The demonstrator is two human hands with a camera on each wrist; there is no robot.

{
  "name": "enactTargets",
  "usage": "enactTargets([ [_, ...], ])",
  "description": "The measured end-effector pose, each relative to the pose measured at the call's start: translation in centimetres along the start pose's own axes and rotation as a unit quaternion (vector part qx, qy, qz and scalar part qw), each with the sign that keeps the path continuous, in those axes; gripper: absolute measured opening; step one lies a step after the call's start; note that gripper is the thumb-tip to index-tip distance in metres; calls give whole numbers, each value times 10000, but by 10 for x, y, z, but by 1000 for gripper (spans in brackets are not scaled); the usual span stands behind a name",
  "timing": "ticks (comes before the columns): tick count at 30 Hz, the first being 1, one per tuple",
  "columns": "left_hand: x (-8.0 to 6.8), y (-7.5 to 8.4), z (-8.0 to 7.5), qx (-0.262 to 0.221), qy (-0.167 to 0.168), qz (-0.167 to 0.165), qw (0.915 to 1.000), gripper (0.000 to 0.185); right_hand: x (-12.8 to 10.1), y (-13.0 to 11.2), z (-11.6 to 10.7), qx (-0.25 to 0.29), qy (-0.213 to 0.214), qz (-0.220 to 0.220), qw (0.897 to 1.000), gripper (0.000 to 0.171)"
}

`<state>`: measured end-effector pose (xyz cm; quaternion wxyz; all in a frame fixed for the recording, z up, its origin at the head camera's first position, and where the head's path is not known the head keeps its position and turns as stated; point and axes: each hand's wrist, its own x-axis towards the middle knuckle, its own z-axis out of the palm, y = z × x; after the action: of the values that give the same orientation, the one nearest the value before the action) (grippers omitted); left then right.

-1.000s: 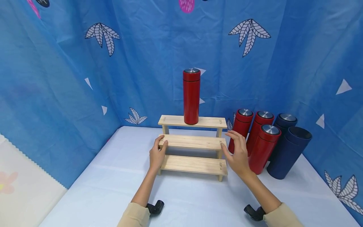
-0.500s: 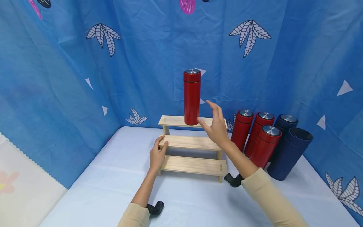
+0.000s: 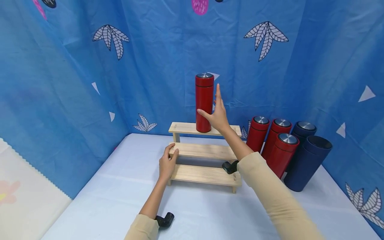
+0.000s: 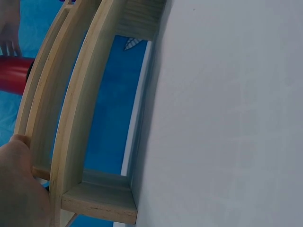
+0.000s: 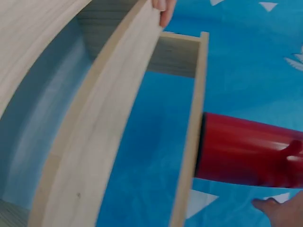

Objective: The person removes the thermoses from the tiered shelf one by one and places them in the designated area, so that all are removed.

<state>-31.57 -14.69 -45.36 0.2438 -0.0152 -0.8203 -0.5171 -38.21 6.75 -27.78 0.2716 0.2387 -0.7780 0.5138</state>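
Note:
A three-step wooden display stand [image 3: 204, 150] stands on the table. My left hand [image 3: 168, 164] grips the left end of its middle board, thumb in front and fingers over the top. Upright on the top board is a red thermos bottle [image 3: 204, 96] with a silver lid top. My right hand [image 3: 219, 113] is raised at the bottle's right side, fingers extended upward and thumb in front of the bottle's lower half. In the right wrist view the bottle [image 5: 251, 151] lies between board and frame edge, with the thumb [image 5: 267, 206] beside it; contact is not clear.
At the right stand several more thermos bottles: red ones, such as the front one [image 3: 283, 155], and two dark blue ones, the nearer [image 3: 308, 163] with a dark, hollow-looking top. Blue patterned cloth [image 3: 162, 66] hangs behind. A white cloth [image 3: 120, 186] covers the table.
My right hand has left the right end of the middle board and moved up and leftward to the red thermos bottle on top. My left hand has stayed on the stand.

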Motion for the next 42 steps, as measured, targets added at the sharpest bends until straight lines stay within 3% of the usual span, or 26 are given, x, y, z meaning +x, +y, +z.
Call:
enactTargets([
  [6,1,1,4,-33,-19,-30,10000,47,-2,8,7,332,-208,107,9992,113],
  [11,1,3,5,-44,-40,-21,10000,48,-15,10,3,158,86,-62,9998,109],
  [18,1,0,5,9,-22,-15,10000,46,-43,9,-10,-100,501,-653,9966,102],
  [28,0,3,3,14,-6,-43,10000,46,-97,0,-43,-325,908,-1202,9880,100],
  [35,-2,0,2,-21,-13,-120,9999,47,-133,-30,-80,-779,1250,-1310,9804,97],
  [42,-2,1,1,2,2,-63,10000,48,-155,19,-107,-1156,1534,-846,9777,105],
])
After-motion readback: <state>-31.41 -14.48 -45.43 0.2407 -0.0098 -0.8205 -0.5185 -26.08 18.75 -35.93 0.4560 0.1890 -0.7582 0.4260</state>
